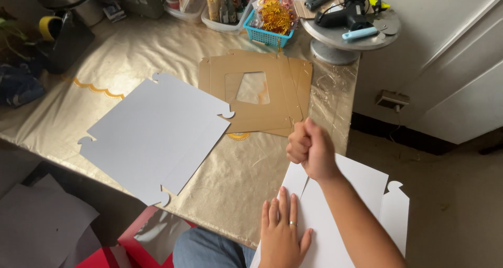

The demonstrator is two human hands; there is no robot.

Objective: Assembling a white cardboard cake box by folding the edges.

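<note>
Clearly early in the folding: the white die-cut box blank [335,215] at 5 o'clock lies over the bench [246,168] edge and the person's lap, mostly flat. Left hand [282,231] is spread flat, palm down, pinning it, gripping nothing. Right hand [310,148] is balled into a fist, apparently pressing at the blank's upper edge; nothing seen held inside. A second white blank [154,134] at 9 o'clock lies flat, untouched. Brown windowed card blank [257,92] at 12 o'clock also unfolded. No box stands assembled.
</note>
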